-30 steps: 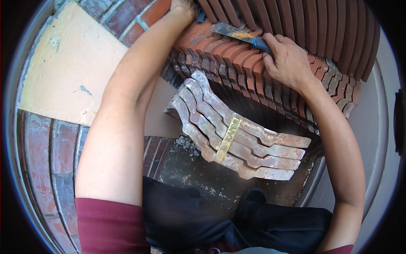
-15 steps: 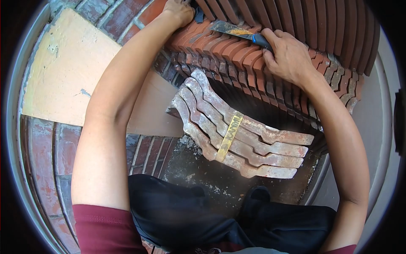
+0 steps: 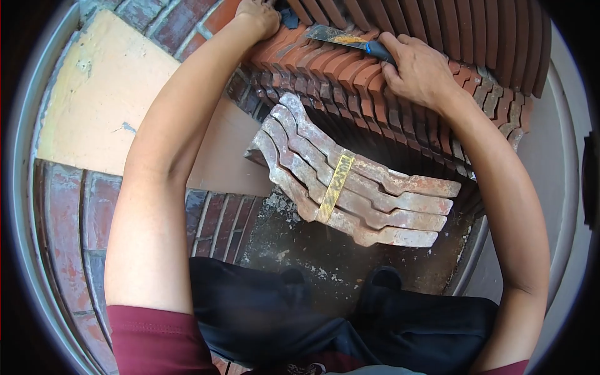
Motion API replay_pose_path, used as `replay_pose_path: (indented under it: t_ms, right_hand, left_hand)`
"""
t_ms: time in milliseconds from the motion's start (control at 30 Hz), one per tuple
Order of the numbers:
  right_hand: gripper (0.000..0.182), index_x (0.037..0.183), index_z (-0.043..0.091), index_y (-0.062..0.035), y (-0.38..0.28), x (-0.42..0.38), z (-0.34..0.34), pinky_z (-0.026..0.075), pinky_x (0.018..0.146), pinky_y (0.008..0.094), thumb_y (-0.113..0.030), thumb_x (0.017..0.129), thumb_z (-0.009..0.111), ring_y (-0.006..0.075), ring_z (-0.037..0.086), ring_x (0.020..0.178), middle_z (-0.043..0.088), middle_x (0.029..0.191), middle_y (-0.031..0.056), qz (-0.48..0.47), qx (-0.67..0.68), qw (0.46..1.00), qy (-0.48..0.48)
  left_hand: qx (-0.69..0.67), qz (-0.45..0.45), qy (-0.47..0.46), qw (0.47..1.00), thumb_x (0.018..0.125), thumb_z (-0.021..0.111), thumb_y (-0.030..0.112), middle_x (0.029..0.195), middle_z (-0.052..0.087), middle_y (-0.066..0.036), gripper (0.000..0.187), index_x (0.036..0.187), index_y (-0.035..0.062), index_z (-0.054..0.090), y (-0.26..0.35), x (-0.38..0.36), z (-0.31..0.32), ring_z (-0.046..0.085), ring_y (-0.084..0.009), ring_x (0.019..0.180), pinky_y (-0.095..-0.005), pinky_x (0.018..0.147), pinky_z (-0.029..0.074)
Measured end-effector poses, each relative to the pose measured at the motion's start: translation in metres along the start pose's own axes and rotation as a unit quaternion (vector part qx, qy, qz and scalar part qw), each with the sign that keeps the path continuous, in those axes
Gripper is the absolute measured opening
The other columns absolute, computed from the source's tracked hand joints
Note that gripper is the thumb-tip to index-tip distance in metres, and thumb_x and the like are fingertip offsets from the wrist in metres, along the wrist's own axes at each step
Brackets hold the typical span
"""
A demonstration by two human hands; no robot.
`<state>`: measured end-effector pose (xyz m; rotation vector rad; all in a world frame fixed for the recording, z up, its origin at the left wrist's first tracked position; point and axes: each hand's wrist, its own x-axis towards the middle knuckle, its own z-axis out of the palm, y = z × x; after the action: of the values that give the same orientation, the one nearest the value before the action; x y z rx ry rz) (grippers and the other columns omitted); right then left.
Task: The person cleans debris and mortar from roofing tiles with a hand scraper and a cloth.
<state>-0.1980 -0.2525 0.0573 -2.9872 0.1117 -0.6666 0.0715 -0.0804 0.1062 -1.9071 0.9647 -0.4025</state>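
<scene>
Clenched in the grip of the right hand (image 3: 417,70) around one dark handle with a blue band, and so holding one scraper (image 3: 350,42). Pointing with its single blade towards the left hand (image 3: 259,17), over the upper edges of the orange-red tiles (image 3: 340,67). Smeared with orange-yellow on that blade. Impossible to tell whether touching the tiles with it.

Folded at the fingers in the left hand, partly cut off at the top of the view, just beside one small blue-grey piece (image 3: 289,19). Impossible to tell from here whether grasping anything with that grip.

Packed side by side in a long row, too many and too overlapped to count surely. Ranged behind them at the upper right, just as hard to count, in a row of dark brown tiles (image 3: 462,37).

Bound together by one yellow strap (image 3: 335,187) with dark lettering: four pale, worn tiles (image 3: 400,203), nested, below the orange-red row and near it, above the dark floor (image 3: 300,247).

Visible at the left, behind the left forearm, in one pale panel (image 3: 106,94) with bricks (image 3: 64,231) around it. Clad in two maroon sleeves (image 3: 156,337), dark trousers (image 3: 262,312) and two dark shoes (image 3: 384,279).
</scene>
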Motion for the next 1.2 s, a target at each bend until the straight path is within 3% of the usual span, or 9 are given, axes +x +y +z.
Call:
replay_pose_path:
  t_ms: [67, 200, 233, 333, 433, 533, 767, 1067, 1200]
  right_hand:
    - [0.038, 0.120, 0.055, -0.0064, 0.001, 0.000, 0.002, 0.052, 0.089, 0.0488, -0.025, 0.087, 0.055, 0.0373, 0.064, 0.102, 0.066, 0.103, 0.0195, 0.000, 0.003, 1.000, 0.001]
    - [0.038, 0.120, 0.055, -0.0064, -0.001, 0.000, 0.000, 0.051, 0.090, 0.0487, -0.026, 0.087, 0.055, 0.0374, 0.064, 0.103, 0.066, 0.104, 0.0198, 0.011, 0.005, 1.000, -0.008]
    - [0.038, 0.120, 0.055, -0.0063, -0.002, 0.001, 0.000, 0.051, 0.090, 0.0487, -0.026, 0.087, 0.056, 0.0375, 0.064, 0.104, 0.066, 0.104, 0.0200, 0.013, 0.004, 1.000, -0.012]
    - [0.039, 0.120, 0.055, -0.0057, -0.002, 0.002, -0.002, 0.051, 0.090, 0.0486, -0.026, 0.087, 0.055, 0.0379, 0.064, 0.103, 0.065, 0.103, 0.0204, 0.010, 0.002, 1.000, -0.018]
    - [0.039, 0.120, 0.056, -0.0051, -0.004, 0.002, -0.003, 0.051, 0.089, 0.0485, -0.026, 0.087, 0.055, 0.0382, 0.064, 0.101, 0.065, 0.102, 0.0206, 0.009, 0.007, 1.000, -0.011]
    - [0.039, 0.120, 0.056, -0.0042, -0.005, 0.003, -0.004, 0.051, 0.089, 0.0486, -0.025, 0.086, 0.055, 0.0382, 0.064, 0.101, 0.065, 0.101, 0.0205, 0.015, 0.005, 1.000, -0.017]
    - [0.041, 0.120, 0.055, -0.0025, -0.009, 0.003, -0.009, 0.051, 0.090, 0.0486, -0.025, 0.085, 0.055, 0.0381, 0.064, 0.101, 0.066, 0.103, 0.0214, 0.026, 0.010, 0.999, -0.028]
    - [0.041, 0.120, 0.053, -0.0018, -0.007, 0.005, -0.012, 0.051, 0.090, 0.0490, -0.026, 0.087, 0.053, 0.0403, 0.064, 0.102, 0.065, 0.102, 0.0233, 0.014, 0.005, 0.998, -0.054]
    - [0.040, 0.121, 0.052, -0.0002, -0.003, 0.007, -0.007, 0.051, 0.090, 0.0503, -0.025, 0.089, 0.052, 0.0421, 0.063, 0.102, 0.064, 0.103, 0.0245, -0.011, 0.008, 0.999, -0.044]
  left_hand:
    - [-0.008, -0.002, -0.055, 0.998, 0.098, 0.039, 0.038, 0.164, 0.024, -0.014, 0.051, 0.144, 0.0197, 0.055, 0.003, -0.022, -0.016, 0.008, -0.0393, 0.154, -0.0641, 0.120, -0.003]
    - [-0.001, -0.083, 0.104, 0.991, 0.103, 0.037, 0.029, 0.159, 0.036, -0.012, 0.043, 0.123, 0.0135, 0.071, 0.018, -0.042, 0.008, 0.017, -0.0351, 0.152, -0.0601, 0.118, 0.014]
    - [-0.048, -0.064, 0.010, 0.997, 0.103, 0.035, 0.030, 0.159, 0.036, -0.013, 0.045, 0.129, 0.0109, 0.067, 0.019, -0.053, -0.013, 0.014, -0.0340, 0.153, -0.0591, 0.121, 0.009]
    - [-0.032, -0.063, -0.017, 0.997, 0.105, 0.032, 0.030, 0.160, 0.034, -0.013, 0.048, 0.136, 0.0089, 0.061, 0.019, -0.071, -0.026, 0.014, -0.0336, 0.153, -0.0574, 0.122, 0.008]
    - [0.022, -0.115, 0.111, 0.987, 0.105, 0.029, 0.029, 0.160, 0.034, -0.012, 0.050, 0.140, 0.0072, 0.057, 0.017, -0.050, 0.020, 0.015, -0.0320, 0.153, -0.0547, 0.123, 0.005]
    - [0.011, -0.076, 0.012, 0.997, 0.099, 0.040, 0.035, 0.165, 0.020, -0.015, 0.048, 0.139, 0.0189, 0.060, 0.012, -0.038, -0.004, 0.004, -0.0393, 0.154, -0.0641, 0.120, 0.000]
    - [-0.014, -0.057, -0.007, 0.998, 0.104, 0.031, 0.041, 0.167, 0.020, -0.003, 0.054, 0.154, 0.0223, 0.038, 0.003, 0.000, -0.017, 0.005, -0.0318, 0.155, -0.0782, 0.111, -0.005]
    - [-0.006, -0.013, -0.036, 0.999, 0.103, 0.032, 0.040, 0.166, 0.022, -0.004, 0.055, 0.155, 0.0240, 0.036, 0.002, 0.007, -0.012, 0.008, -0.0310, 0.155, -0.0795, 0.110, -0.008]
    - [-0.021, -0.053, 0.125, 0.991, 0.105, 0.027, 0.029, 0.161, 0.034, -0.009, 0.051, 0.141, 0.0061, 0.056, 0.001, -0.013, 0.015, 0.016, -0.0288, 0.153, -0.0515, 0.124, 0.004]
